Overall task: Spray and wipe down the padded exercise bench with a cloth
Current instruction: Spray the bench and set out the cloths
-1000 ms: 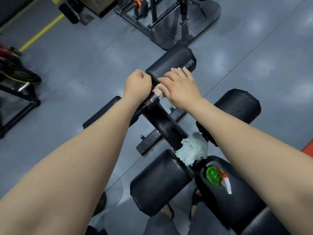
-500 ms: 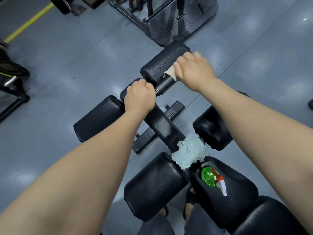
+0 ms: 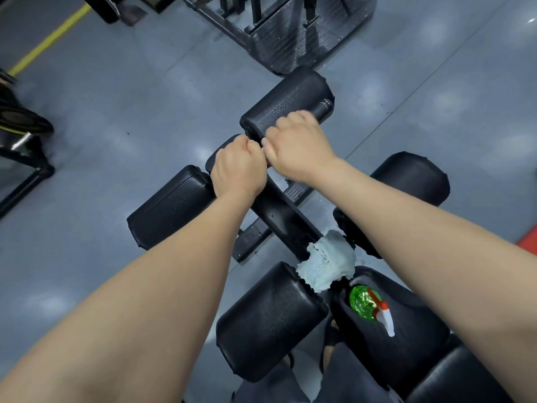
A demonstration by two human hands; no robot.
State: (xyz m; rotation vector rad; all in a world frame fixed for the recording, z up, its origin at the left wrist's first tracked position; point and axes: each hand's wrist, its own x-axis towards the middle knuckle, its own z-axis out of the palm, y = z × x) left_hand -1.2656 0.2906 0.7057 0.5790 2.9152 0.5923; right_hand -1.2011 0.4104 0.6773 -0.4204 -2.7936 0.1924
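The black padded bench (image 3: 270, 318) runs from bottom right up to its roller pads. My left hand (image 3: 238, 167) grips the top of the central post (image 3: 279, 216), fingers curled round it. My right hand (image 3: 296, 146) is right beside it, curled over the near end of the far roller pad (image 3: 287, 103). The small pale wipe it held earlier is hidden under the fist. A crumpled light-blue cloth (image 3: 328, 266) lies on the post between the near pads. A green spray bottle (image 3: 366, 303) with a white and red trigger stands on the seat pad.
Another roller pad (image 3: 171, 207) sticks out to the left and one (image 3: 412, 175) to the right. A black machine base (image 3: 290, 27) stands on the grey floor beyond. A weight rack (image 3: 20, 135) is at the left edge, and a yellow floor line (image 3: 49, 39) runs top left.
My right hand slid back along the far roller pad toward the post and now sits against my left hand; the pale wipe no longer shows. My left hand kept its grip.
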